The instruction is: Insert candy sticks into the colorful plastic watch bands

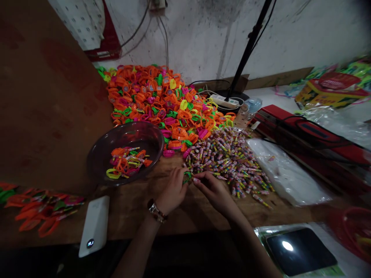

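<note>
My left hand [173,192] is closed round a green toy watch [187,177] above the front of the wooden table. Opposite it, my right hand [213,194] pinches a small wrapped candy roll [196,180], its tip close against the watch; I cannot tell whether the roll is inside the band. Just beyond my right hand spreads a heap of wrapped candy rolls [228,154]. Behind that rises a large pile of toy watches [145,92], mostly orange with some green, pink and yellow. To the left, a dark plastic basin [97,152] holds several watches with candy rolls.
A white power bank [95,226] lies at the front left, beside more watches [43,212]. Clear plastic bags [286,173], a red sealing machine [313,135] and a black tablet [301,251] are at the right. A black stand [246,50] rises behind a power strip [223,101].
</note>
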Motion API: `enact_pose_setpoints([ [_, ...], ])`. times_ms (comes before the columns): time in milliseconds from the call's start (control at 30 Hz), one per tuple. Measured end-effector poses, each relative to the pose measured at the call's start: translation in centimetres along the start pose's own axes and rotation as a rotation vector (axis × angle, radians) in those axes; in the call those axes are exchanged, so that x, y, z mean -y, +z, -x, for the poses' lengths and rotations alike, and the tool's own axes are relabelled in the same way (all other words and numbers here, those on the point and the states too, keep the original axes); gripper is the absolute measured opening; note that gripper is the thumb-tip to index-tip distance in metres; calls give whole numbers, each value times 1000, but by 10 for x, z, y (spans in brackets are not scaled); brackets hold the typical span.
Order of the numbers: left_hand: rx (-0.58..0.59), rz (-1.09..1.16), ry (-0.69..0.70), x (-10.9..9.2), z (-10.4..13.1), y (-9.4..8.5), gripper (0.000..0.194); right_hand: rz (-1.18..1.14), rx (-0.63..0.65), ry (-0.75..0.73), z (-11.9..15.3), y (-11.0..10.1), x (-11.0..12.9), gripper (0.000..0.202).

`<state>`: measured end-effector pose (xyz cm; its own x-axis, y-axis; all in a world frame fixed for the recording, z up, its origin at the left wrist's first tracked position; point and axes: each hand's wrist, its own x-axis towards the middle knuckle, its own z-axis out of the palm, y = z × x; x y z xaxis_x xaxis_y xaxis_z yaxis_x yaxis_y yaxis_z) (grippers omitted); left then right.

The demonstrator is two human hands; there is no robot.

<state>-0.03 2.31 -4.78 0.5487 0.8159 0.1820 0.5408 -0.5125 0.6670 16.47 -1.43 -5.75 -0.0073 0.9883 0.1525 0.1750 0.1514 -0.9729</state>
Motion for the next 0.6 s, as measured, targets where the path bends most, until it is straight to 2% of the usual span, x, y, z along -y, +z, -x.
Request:
enact_pose_setpoints([
  [233, 34, -192, 56, -6, 4, 1, 42, 70, 40, 79, -2, 1, -4, 24],
  [433, 79, -254, 133, -2, 14, 2, 39, 192, 108, 46, 8, 14, -7, 27],
  [600, 68, -263, 115, 4, 21, -1, 35, 222, 5, 3, 12, 34, -10, 29],
])
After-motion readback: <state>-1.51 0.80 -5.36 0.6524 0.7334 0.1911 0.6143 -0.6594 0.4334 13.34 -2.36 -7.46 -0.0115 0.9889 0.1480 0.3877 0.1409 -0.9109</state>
